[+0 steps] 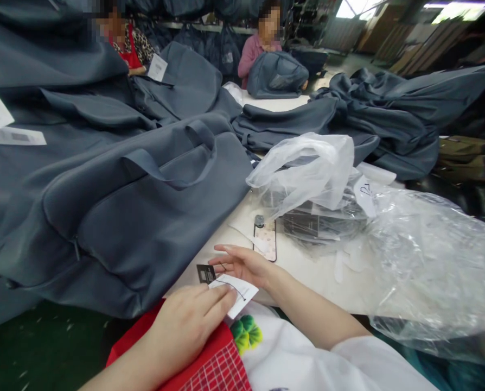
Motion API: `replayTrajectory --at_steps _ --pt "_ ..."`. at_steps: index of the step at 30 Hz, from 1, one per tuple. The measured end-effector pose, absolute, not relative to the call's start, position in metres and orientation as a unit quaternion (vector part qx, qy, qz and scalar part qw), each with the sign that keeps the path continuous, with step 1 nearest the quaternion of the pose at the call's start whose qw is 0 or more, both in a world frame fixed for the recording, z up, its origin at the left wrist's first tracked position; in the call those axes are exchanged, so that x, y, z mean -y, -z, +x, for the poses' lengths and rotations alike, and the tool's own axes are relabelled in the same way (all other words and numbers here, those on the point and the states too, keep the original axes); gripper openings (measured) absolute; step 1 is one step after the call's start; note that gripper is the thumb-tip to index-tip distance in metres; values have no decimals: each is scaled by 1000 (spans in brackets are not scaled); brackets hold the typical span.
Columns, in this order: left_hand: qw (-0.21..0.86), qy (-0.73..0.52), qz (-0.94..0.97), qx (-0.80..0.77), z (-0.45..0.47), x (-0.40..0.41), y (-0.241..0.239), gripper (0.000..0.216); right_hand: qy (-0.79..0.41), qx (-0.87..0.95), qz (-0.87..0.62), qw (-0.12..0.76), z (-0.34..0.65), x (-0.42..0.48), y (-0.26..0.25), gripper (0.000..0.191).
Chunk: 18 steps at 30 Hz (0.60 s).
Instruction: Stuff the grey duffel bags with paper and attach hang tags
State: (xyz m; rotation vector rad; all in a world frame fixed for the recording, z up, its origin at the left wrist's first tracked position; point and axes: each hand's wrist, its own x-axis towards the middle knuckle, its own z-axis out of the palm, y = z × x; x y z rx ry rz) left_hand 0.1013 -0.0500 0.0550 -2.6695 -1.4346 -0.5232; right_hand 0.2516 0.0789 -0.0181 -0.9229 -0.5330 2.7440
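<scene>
My left hand (193,317) is closed on a white hang tag (239,293), pinching it above my lap. A thin dark string lies across the white tag. Beside it is a small black tag (205,273), close to the fingertips of my right hand (242,264). That hand is turned partly palm up with its fingers apart, and a bit of dark string runs by them. To the left, a large dark blue bag (157,217) with two handles lies on its side, not touched by either hand.
A patterned phone (266,239) lies on the white table (307,277). Clear plastic bags (433,260) and a white plastic bag (307,163) with dark packets cover the right side. More blue bags (389,119) are piled behind. Two people sit across, one holding a blue bag (277,75).
</scene>
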Motion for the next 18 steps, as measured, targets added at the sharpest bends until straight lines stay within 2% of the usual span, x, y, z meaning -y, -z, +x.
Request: replayTrajectory --at_steps 5,13,16,18 --pt "74 152 -878 447 108 54 -61 39 -908 214 -346 100 241 -75 17 46" --pt "90 151 -887 428 108 61 -64 38 -924 254 -283 -49 226 -59 50 49" --pt "81 166 -887 424 107 63 -65 39 -921 278 -264 -72 226 -58 52 45" --pt "77 188 -890 409 105 66 -66 38 -925 291 -234 -65 230 -59 52 51"
